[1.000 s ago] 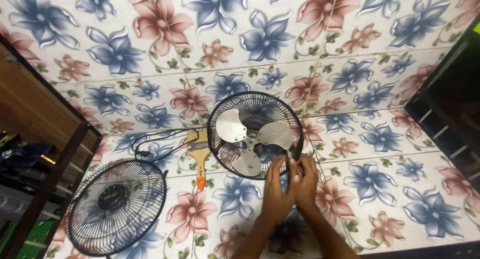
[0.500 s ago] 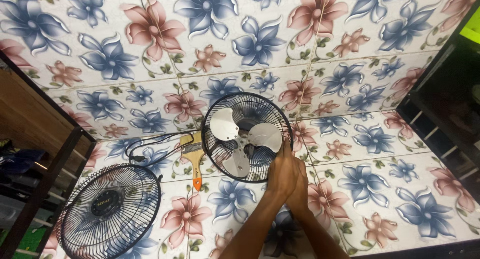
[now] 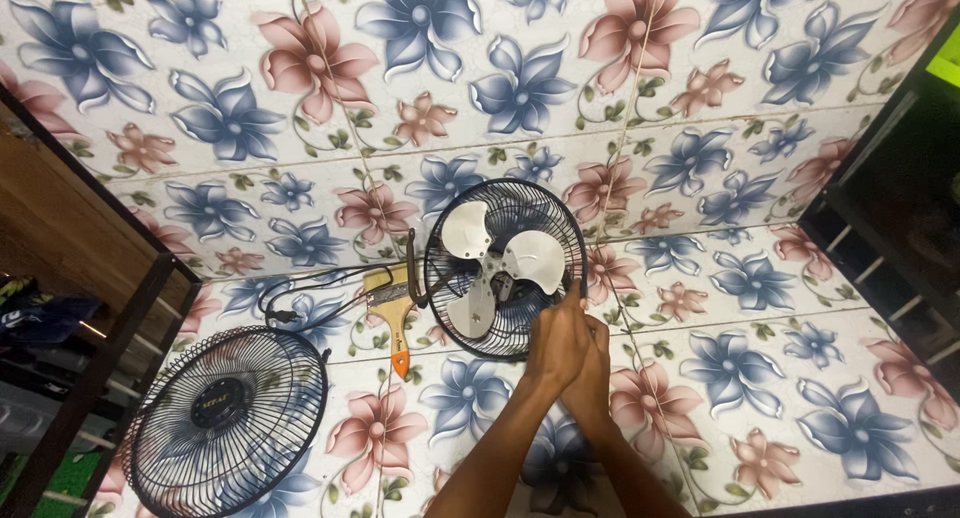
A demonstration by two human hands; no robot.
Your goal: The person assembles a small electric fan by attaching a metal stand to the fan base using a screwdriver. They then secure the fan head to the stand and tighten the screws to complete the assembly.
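- Flower-patterned floor tiles (image 3: 760,128) in blue and pink fill the view, with a dark metal frame (image 3: 110,308) along the left edge.
- Near the middle, a black wire fan cage with three pale blades (image 3: 503,268) stands tilted on the tiles, its open face turned left.
- Both hands meet at the cage's lower right rim: the left hand (image 3: 556,344) closes its fingers on the wire, and the right hand (image 3: 594,370) lies tucked behind it, its grip hidden.
- Just left of the cage lies a yellow-handled paintbrush with an orange tip (image 3: 395,313), beside a black power cord (image 3: 300,296).
- Well apart, at lower left, a separate black round front grille (image 3: 228,420) lies flat.
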